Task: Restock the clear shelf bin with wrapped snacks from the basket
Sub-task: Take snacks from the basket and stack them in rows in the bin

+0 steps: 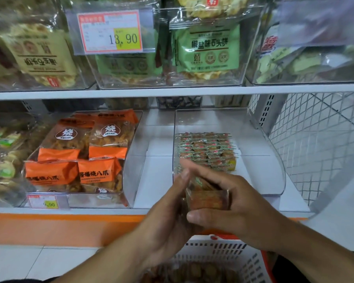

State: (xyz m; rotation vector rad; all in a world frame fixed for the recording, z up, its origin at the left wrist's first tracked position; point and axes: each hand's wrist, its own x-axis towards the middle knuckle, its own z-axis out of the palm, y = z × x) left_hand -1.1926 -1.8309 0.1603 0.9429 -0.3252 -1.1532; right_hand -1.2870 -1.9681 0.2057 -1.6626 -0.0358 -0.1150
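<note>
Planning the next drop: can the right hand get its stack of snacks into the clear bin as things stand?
Probably yes. The clear bin is open on top, the right hand with the stack is at its front wall, and bare floor shows beside the packed rows.

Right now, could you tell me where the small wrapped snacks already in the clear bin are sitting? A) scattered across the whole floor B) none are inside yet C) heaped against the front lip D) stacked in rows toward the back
D: the snacks form neat rows toward the back of the bin, its front floor bare.
</note>
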